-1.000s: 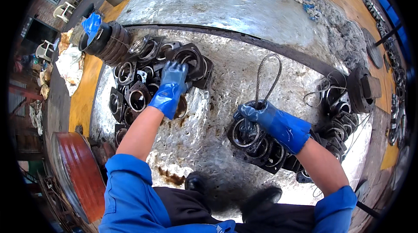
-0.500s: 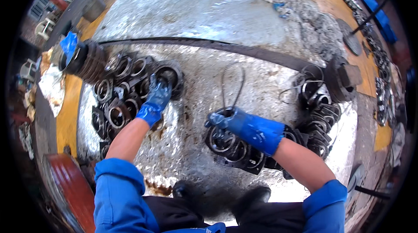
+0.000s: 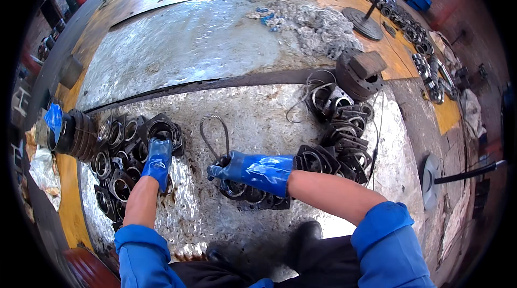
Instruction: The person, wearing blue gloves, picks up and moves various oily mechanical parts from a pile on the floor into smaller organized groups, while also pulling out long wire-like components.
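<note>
My left hand (image 3: 158, 160), in a blue rubber glove, closes on the near edge of a dark flanged metal ring (image 3: 173, 127) at the right end of the left cluster. Its fingertips are partly hidden in the ring's opening. My right hand (image 3: 237, 168), gloved alike, is closed in a fist around a wire cable, whose loop (image 3: 226, 132) stands up above the knuckles. Below that fist lies a row of similar flanged rings (image 3: 256, 197), partly covered by the glove. Whether the cable runs through those rings I cannot tell.
More flanged rings (image 3: 119, 184) crowd the left, beside a ribbed cylinder (image 3: 81, 136). Others (image 3: 344, 133) pile up at the right, below a heavy metal housing (image 3: 353, 81). Grey rags (image 3: 328, 32) heap beyond. A round-based stand (image 3: 430, 181) is at right.
The view has turned right, so everything appears further left and lower. My left hand stays at the same ring, and my right fist still holds the cable.
</note>
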`<state>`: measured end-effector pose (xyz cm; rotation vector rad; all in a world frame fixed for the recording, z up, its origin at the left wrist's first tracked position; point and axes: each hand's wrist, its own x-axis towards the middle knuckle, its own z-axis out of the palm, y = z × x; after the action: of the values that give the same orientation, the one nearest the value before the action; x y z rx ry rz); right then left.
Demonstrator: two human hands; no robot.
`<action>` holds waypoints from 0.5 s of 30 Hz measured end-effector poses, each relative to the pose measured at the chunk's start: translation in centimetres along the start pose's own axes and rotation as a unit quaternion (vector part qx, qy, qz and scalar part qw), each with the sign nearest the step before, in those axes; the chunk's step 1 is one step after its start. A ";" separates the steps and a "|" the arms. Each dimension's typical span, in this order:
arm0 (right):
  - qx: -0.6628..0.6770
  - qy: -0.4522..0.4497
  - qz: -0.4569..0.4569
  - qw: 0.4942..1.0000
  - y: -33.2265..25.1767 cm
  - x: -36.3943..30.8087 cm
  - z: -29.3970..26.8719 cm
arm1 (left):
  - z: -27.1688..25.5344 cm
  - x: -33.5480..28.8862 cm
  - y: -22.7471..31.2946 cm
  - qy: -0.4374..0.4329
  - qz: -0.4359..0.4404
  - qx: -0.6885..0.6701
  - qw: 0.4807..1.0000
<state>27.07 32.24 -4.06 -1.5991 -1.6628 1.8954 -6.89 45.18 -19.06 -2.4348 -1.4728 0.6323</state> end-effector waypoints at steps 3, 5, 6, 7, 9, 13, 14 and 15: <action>-0.014 0.020 -0.027 0.999 2.0 0.0 0.3 | -5.7 -1.3 3.0 -0.058 -0.016 -0.086 0.995; -0.028 0.018 -0.038 0.999 1.6 -0.3 0.1 | -9.7 -4.4 3.9 -0.030 -0.060 -0.203 0.977; -0.039 0.011 -0.053 0.998 0.7 -0.4 0.3 | -9.8 -5.1 3.5 -0.060 -0.127 -0.299 0.944; -0.050 0.005 -0.067 0.997 0.1 -0.5 0.3 | -8.6 -6.1 2.7 -0.073 -0.131 -0.434 0.888; -0.068 -0.009 -0.095 0.993 -1.4 -1.2 0.0 | -6.3 -8.3 1.2 -0.096 -0.158 -0.677 0.713; -0.128 -0.010 -0.105 0.986 -3.7 -3.4 -1.2 | -10.6 -15.7 2.3 -0.147 -0.191 -0.828 0.506; -0.165 -0.005 -0.100 0.981 -5.0 -3.9 -1.0 | -9.5 -16.6 2.4 -0.133 -0.180 -0.828 0.514; -0.201 -0.011 -0.096 0.975 -6.3 -4.0 -0.1 | -7.9 -18.5 2.1 -0.120 -0.178 -0.826 0.522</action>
<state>25.71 31.89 3.31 -1.4744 -2.2300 1.5596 -8.95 28.11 -8.39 -2.4562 -3.5934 -1.3320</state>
